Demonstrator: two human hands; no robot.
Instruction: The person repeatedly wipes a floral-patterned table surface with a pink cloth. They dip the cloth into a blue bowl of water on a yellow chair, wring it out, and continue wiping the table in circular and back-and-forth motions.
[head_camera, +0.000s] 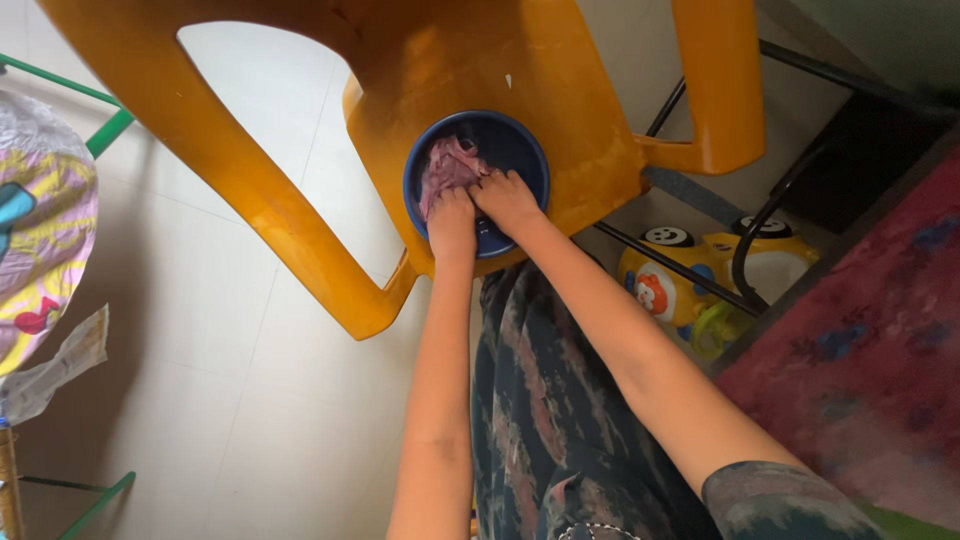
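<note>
We have both hands down in the round dark-blue plastic basin, which sits on the seat of the orange moulded-plastic chair, so the work is raised off the pale tiled floor and within easy reach of both arms. Our left hand and right hand lie side by side, touching, at the near rim. Both press on the crumpled pink-and-purple cloth, which is bunched against the left inner wall of the basin. The fingers of both hands curl down into the fabric and look clamped on it, though their tips are hidden in the folds.

The basin fills most of the seat, leaving only a narrow orange margin around its rim. The chair's armrests stand close on either side, so sideways room is tight; the open way is up and back toward us. To the right, a yellow plastic toy with cartoon faces lies on the floor under black metal bars, beside a red patterned rug.
</note>
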